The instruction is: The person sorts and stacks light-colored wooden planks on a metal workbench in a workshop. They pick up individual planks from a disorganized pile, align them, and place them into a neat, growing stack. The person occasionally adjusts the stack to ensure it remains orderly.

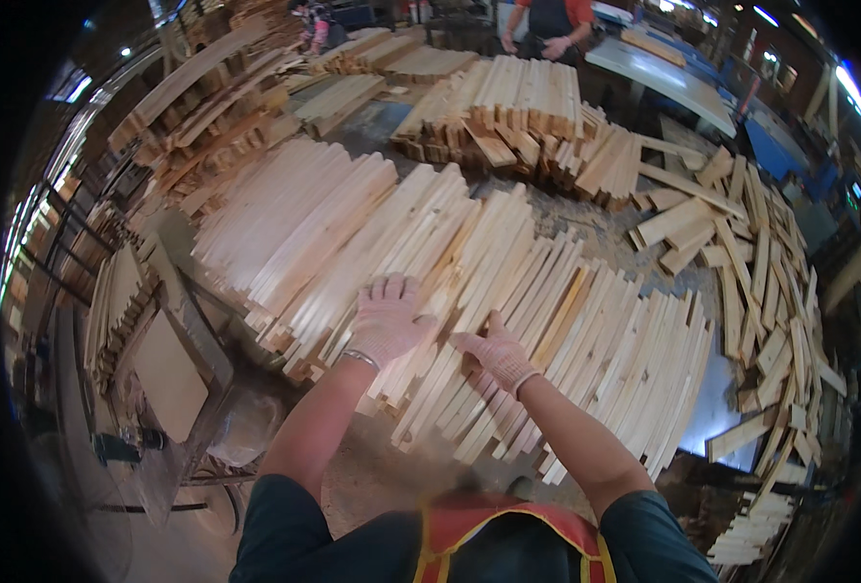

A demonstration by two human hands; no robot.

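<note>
Rows of pale wooden slats (353, 243) lie side by side in front of me, their near ends uneven. My left hand (390, 319), in a light pinkish work glove, rests flat on the slats with its fingers spread. To its right, my right hand (499, 358), gloved alike, touches the narrower slats (557, 335). Its thumb and one finger are apart, while its other fingers are partly hidden. Neither hand visibly holds a slat. One yellower slat (562, 316) stands out to the right of the right hand.
Beyond the rows is a stack of boards (523, 97), with a person (552, 29) behind it. Loose wood pieces (766, 282) are heaped at the right. More planks (207, 107) are piled far left. A metal-framed stand with a flat panel (170, 374) is at my left.
</note>
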